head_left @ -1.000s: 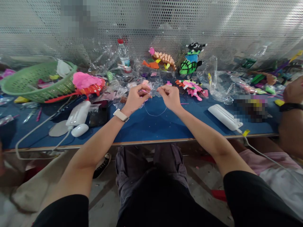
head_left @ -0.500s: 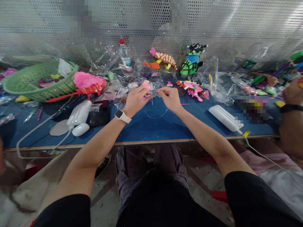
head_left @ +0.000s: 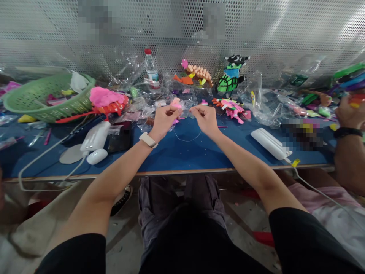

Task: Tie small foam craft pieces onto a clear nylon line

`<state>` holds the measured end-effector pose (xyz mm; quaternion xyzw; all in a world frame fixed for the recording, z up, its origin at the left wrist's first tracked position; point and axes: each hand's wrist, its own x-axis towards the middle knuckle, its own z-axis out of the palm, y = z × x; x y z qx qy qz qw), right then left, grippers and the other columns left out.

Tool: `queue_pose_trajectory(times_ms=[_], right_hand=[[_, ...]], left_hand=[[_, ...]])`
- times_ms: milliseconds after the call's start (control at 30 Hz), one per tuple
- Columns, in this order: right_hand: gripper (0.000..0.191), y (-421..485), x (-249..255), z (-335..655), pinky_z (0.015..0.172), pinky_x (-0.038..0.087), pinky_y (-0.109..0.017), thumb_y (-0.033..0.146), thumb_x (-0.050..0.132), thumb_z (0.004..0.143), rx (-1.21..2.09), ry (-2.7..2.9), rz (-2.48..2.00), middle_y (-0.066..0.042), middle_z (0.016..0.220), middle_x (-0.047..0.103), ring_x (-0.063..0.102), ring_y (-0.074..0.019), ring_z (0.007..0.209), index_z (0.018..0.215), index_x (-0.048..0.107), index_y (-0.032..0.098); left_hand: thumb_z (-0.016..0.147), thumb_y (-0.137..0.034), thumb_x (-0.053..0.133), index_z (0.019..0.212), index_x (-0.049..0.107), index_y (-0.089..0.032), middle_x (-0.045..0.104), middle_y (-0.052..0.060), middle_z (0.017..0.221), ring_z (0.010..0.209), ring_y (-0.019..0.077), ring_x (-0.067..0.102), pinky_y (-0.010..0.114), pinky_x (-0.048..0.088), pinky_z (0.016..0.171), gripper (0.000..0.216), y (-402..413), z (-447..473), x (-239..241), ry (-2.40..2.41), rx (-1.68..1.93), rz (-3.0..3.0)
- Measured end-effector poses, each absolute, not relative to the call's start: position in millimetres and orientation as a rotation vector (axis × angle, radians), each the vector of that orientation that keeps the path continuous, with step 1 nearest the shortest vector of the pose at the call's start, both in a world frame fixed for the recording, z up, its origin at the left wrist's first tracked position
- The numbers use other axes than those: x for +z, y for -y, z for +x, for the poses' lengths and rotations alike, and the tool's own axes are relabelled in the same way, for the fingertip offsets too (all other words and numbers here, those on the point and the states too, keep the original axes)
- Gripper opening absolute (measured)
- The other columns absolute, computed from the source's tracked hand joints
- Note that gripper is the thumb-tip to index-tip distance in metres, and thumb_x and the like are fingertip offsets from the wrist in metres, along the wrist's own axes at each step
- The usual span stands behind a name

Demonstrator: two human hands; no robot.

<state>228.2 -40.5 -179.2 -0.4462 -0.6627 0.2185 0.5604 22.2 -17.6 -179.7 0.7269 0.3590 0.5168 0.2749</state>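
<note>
A thin pale strand (head_left: 186,140), wire or thread, hangs in a shallow curve over the blue table between my two hands. My left hand (head_left: 166,118) pinches one end, thumb against fingertips, with a pale watch band on its wrist. My right hand (head_left: 205,118) is closed in a pinch on the other end. The fingertips of the two hands are a small gap apart. Just behind my left hand sits a pink clay piece (head_left: 176,102), partly covered by the fingers. A pink and red clay figure (head_left: 234,109) lies beyond my right hand.
A green basket (head_left: 34,102) and a pink-and-red clay figure (head_left: 107,101) stand left. Nearer are a white power bank (head_left: 96,136), mouse (head_left: 97,156) and dark phone (head_left: 119,137). A bottle (head_left: 151,70) stands behind. Another power bank (head_left: 269,144) and a co-worker's hand (head_left: 350,114) are right.
My left hand has turned, so the watch face no longer shows. The strand still hangs between my hands. At the right, the co-worker's hand has moved left with a colourful piece.
</note>
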Motion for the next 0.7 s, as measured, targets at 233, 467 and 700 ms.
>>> queue_pose_trajectory(times_ms=[233,467,700], right_hand=[[0.058,38.3,-187.5,224.3,0.049,0.030,-0.031,0.077,0.067,0.101,0.681,1.480,-1.007,0.003,0.058,0.050,0.042,-0.0123,0.051,0.083,0.077,0.023],[0.050,41.6,-185.1,222.3,0.049,0.029,-0.030,0.071,0.071,0.100,0.721,1.482,-1.017,0.004,0.056,0.047,0.042,-0.0124,0.050,0.082,0.077,0.024],[0.056,39.1,-185.7,224.2,0.053,0.028,-0.032,0.077,0.066,0.099,0.635,1.519,-1.020,0.003,0.058,0.049,0.040,-0.0132,0.053,0.084,0.078,0.023]], left_hand=[[0.109,-0.034,0.071,0.103,0.079,-0.027,0.080,0.007,0.111,0.115,0.0280,0.074,0.050,0.058,0.111,0.012,29.2,15.3,-171.1,-1.020,1.454,2.599],[0.111,-0.027,0.063,0.111,0.082,-0.029,0.079,0.011,0.123,0.126,0.0342,0.068,0.060,0.051,0.118,0.019,25.4,14.4,-167.4,-1.150,1.410,2.681],[0.109,-0.024,0.064,0.111,0.085,-0.030,0.083,0.010,0.127,0.128,0.0334,0.069,0.058,0.052,0.118,0.022,24.6,17.7,-167.8,-1.145,1.377,2.640]])
